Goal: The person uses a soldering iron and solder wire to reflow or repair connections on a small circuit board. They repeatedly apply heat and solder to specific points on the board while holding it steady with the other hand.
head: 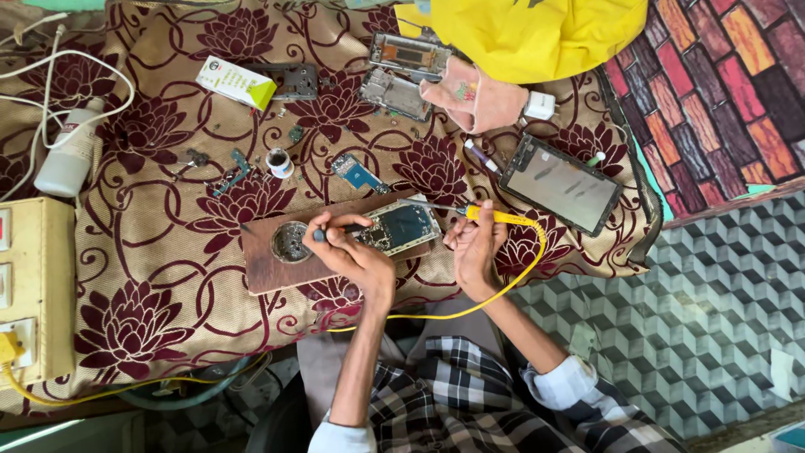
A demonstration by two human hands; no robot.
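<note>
Where cloth spreads — white-green box (236, 82).

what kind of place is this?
Likely a small phone-repair bench. The right hand holds a yellow soldering iron over a circuit board; the left hand holds a tool; opened phone frames lie nearby.

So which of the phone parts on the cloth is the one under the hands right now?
The opened phone on the brown wooden board, between the left hand and right hand. The dark screen panel and two frames lie apart, untouched.
</note>
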